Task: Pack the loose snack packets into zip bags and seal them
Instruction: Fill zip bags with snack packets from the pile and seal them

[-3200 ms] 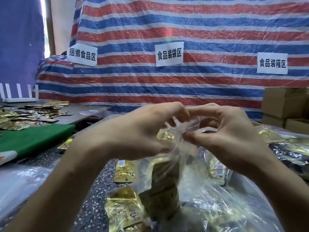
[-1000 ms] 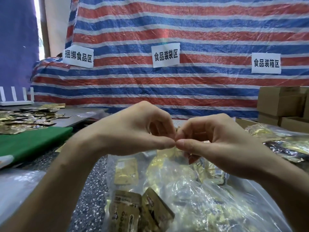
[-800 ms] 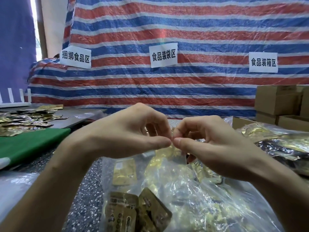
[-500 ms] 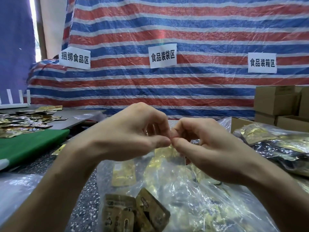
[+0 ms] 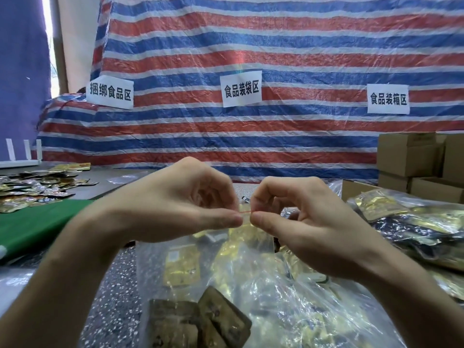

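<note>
While the zip bag (image 5: 251, 272), snack packets (image 5: 183, 266) inside, hangs near and central over the worktop (image 5: 110, 285), left hand (image 5: 175, 204) and right hand (image 5: 308, 222) meet at its top, fingers (image 5: 221, 219) clamped on the red seal strip (image 5: 246, 211), probably to press it closed.

Bright, even light – window glare top left | wide-angle edge bending – sharp centre

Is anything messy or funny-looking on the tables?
Only the loose snack packets on the far left table: they lie scattered in a jumbled heap, not stacked. The zip bag pinched by the left hand and right hand looks whole, nothing spilling out.
</note>
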The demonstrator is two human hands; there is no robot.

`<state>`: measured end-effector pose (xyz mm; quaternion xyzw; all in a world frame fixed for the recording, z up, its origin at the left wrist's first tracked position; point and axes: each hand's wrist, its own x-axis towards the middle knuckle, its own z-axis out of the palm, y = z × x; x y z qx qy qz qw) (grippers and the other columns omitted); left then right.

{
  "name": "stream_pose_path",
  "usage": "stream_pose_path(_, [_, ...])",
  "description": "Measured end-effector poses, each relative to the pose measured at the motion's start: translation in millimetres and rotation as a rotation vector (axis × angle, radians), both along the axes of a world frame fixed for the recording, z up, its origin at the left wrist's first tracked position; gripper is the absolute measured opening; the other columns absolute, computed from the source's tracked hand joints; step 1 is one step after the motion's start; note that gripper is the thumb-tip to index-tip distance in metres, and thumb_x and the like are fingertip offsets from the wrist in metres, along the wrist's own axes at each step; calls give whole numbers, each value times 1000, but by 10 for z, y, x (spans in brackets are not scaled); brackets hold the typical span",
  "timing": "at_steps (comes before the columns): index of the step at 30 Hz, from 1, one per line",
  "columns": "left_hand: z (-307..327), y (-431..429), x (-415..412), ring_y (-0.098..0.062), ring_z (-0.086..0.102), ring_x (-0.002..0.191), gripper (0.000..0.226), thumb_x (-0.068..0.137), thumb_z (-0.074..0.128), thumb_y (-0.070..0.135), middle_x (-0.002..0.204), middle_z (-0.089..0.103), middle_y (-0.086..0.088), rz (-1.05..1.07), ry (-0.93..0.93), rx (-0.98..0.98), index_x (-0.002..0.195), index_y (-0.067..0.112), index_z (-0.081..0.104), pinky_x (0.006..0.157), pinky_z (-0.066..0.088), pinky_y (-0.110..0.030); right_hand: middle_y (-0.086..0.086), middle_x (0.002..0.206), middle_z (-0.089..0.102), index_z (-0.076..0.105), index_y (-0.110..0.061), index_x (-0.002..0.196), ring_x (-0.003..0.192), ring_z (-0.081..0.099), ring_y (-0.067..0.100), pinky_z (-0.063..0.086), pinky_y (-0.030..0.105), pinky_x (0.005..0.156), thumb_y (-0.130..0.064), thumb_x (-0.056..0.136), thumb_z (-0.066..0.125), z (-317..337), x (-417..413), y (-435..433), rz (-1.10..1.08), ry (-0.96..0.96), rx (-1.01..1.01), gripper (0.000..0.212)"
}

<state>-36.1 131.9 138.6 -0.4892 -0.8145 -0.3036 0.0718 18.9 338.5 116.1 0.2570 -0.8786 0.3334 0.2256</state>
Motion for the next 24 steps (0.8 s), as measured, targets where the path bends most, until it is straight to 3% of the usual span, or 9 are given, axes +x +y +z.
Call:
stream_pose_path(3, [22, -84, -29, -10, 64, 68, 7, 82, 73, 31, 73, 71, 7, 46, 3, -1, 78, 25, 75, 64, 52, -31, 8, 73, 66, 68, -17, 78, 71, 60, 26, 48, 42, 61, -17, 88, 69, 2, -9, -3, -16, -14, -27, 11])
stream_pose_path(5, [14, -64, -33, -14, 62, 68, 8, 83, 74, 26, 72, 70, 6, 94, 48, -2, 75, 25, 73, 66, 52, -41, 8, 72, 66, 68, -18, 77, 69, 61, 24, 50, 41, 60, -18, 88, 70, -3, -6, -15, -9, -10, -36, 11])
stream_pose_path(8, [-21, 19, -17, -8, 58, 65, 13, 86, 73, 20, 70, 67, 7, 135, 90, -13, 74, 23, 69, 65, 50, -35, -1, 73, 67, 70, -23, 79, 67, 61, 15, 48, 27, 56, -25, 87, 71, -8, 12, -33, 3, -6, -27, 8])
stream_pose_path(12, [-51, 86, -4, -6, 58, 68, 11, 88, 71, 25, 73, 67, 10, 130, 122, -26, 77, 24, 70, 62, 46, -23, -5, 72, 67, 71, -22, 81, 70, 61, 10, 42, 19, 57, -19, 89, 69, -14, -21, 9, -39, -6, 10, 9])
stream_pose_path(17, [-13, -28, -18, -10, 67, 74, 22, 84, 64, 49, 77, 72, 12, 89, 19, -172, 84, 30, 75, 68, 53, -29, -12, 73, 66, 70, -23, 82, 73, 60, 1, 46, 17, 66, -21, 92, 69, -26, -33, 2, -39, -61, 43, 11])
stream_pose_path(20, [-20, -47, -29, -6, 67, 73, 18, 82, 67, 47, 75, 72, 15, 86, -19, -151, 82, 31, 75, 65, 50, -17, -13, 74, 68, 73, -24, 85, 73, 62, 0, 48, 17, 68, -25, 91, 71, -6, -13, 15, -17, -105, 62, 7])
stream_pose_path(24, [-36, -6, -25, -4, 66, 71, 13, 82, 72, 38, 74, 72, 13, 101, -53, -143, 82, 26, 77, 63, 47, -13, -13, 80, 72, 77, -26, 91, 78, 65, 2, 54, 23, 73, -30, 90, 72, 24, 8, 72, -48, -133, 118, 6])
